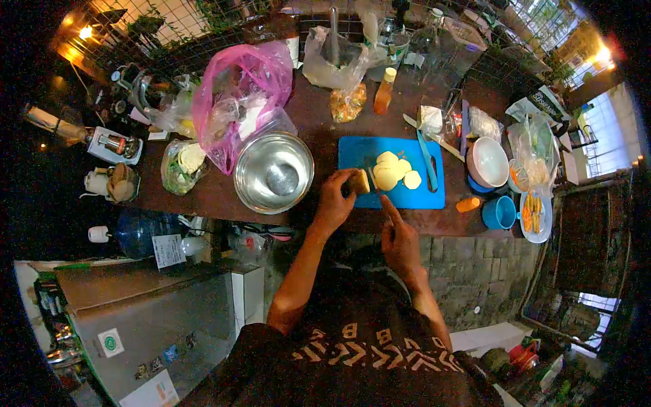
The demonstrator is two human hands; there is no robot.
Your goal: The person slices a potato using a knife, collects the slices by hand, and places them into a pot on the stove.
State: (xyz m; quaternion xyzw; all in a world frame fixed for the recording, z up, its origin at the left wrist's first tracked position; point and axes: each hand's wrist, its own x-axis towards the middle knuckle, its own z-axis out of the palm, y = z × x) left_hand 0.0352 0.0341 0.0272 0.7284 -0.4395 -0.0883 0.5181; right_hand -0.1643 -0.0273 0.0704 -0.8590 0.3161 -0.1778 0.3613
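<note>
My left hand holds a brown-skinned piece of food at the left part of the blue cutting board. My right hand is closed on a knife, its index finger stretched along the back; the blade stands just right of the piece. Pale yellow round slices lie in a loose pile on the board, right of the knife. A second knife with a blue blade rests across the board's right side. To the left of my left hand sits a shiny metal bowl.
A pink plastic bag stands behind the metal bowl. Behind the board are an orange-filled bag and a sauce bottle. At right are a white bowl, a blue cup and a plate of cut vegetables.
</note>
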